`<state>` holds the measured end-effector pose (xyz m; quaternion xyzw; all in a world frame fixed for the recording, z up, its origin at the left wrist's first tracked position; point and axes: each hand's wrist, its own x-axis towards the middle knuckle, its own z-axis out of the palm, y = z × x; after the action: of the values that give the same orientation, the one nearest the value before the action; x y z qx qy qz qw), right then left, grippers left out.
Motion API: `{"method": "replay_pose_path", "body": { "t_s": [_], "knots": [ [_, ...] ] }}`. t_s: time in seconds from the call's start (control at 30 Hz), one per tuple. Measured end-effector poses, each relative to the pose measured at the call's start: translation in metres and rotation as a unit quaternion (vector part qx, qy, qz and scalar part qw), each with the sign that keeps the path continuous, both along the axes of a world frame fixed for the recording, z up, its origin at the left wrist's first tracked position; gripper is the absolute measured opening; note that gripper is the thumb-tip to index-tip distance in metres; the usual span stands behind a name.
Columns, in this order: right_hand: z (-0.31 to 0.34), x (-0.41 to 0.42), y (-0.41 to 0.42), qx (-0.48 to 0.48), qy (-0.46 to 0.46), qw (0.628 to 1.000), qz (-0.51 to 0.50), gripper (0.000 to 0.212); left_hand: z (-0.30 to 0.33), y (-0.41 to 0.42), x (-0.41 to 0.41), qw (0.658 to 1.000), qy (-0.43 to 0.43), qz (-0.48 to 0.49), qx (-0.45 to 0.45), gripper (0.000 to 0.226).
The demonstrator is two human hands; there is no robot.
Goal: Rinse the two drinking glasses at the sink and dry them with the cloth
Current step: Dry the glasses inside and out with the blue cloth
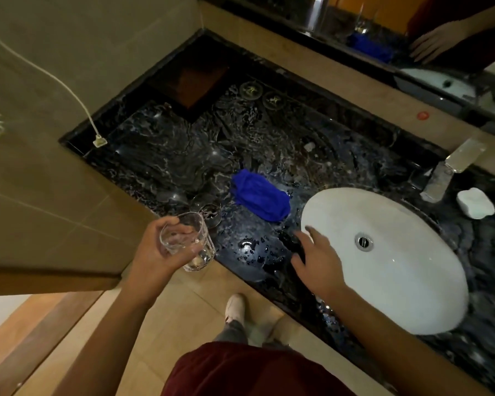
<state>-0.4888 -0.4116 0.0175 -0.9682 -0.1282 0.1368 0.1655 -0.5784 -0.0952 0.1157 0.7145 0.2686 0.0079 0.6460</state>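
My left hand grips a clear drinking glass, tilted, held just off the counter's front edge. A second clear glass stands on the dark marble counter right behind it. The crumpled blue cloth lies on the counter between that glass and the white oval sink. My right hand hovers with fingers spread at the sink's left rim, over the wet counter, holding nothing. The chrome faucet stands behind the sink; no water is seen running.
A white soap dish sits right of the faucet. A dark wooden box and two round coasters are at the back left. A white cable plug rests on the counter's left corner. A mirror runs behind.
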Motion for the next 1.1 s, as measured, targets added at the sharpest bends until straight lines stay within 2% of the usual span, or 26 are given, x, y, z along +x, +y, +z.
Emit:
{"method": "replay_pose_path", "body": {
  "t_s": [0.13, 0.33, 0.43, 0.57, 0.7, 0.8, 0.87, 0.9, 0.97, 1.1],
  "knots": [
    [0.003, 0.063, 0.042, -0.005, -0.058, 0.996, 0.068, 0.068, -0.002, 0.006, 0.003, 1.000, -0.009, 0.002, -0.015, 0.070],
    [-0.013, 0.107, 0.081, -0.115, 0.001, 0.986, 0.121, 0.063, -0.004, 0.015, 0.003, 0.999, -0.025, 0.014, -0.029, 0.065],
    [-0.018, 0.108, 0.085, -0.117, -0.016, 0.989, 0.092, 0.056, -0.004, 0.018, 0.005, 0.999, -0.023, 0.013, -0.028, 0.077],
    [-0.016, 0.116, 0.094, -0.090, 0.006, 0.995, 0.047, 0.049, 0.001, 0.014, 0.009, 0.999, -0.014, -0.010, -0.032, 0.073],
    [0.007, 0.126, 0.102, 0.061, 0.057, 0.992, -0.098, 0.030, 0.008, 0.011, 0.017, 0.997, -0.037, -0.042, -0.055, 0.079],
    [0.043, 0.128, 0.099, 0.175, 0.060, 0.965, -0.185, 0.023, 0.019, 0.006, 0.031, 0.994, -0.049, -0.065, -0.078, 0.079],
    [0.071, 0.124, 0.090, 0.264, 0.071, 0.933, -0.233, 0.010, 0.026, 0.001, 0.039, 0.991, -0.053, -0.079, -0.093, 0.075],
    [0.086, 0.120, 0.084, 0.323, 0.080, 0.906, -0.262, 0.005, 0.029, -0.002, 0.045, 0.990, -0.053, -0.086, -0.103, 0.072],
    [0.120, 0.106, 0.068, 0.414, 0.102, 0.849, -0.312, 0.016, 0.036, -0.011, 0.056, 0.985, -0.060, -0.106, -0.122, 0.069],
    [0.169, 0.065, 0.035, 0.535, 0.129, 0.745, -0.378, 0.020, 0.053, -0.040, 0.078, 0.975, -0.066, -0.140, -0.158, 0.065]
  ]
}}
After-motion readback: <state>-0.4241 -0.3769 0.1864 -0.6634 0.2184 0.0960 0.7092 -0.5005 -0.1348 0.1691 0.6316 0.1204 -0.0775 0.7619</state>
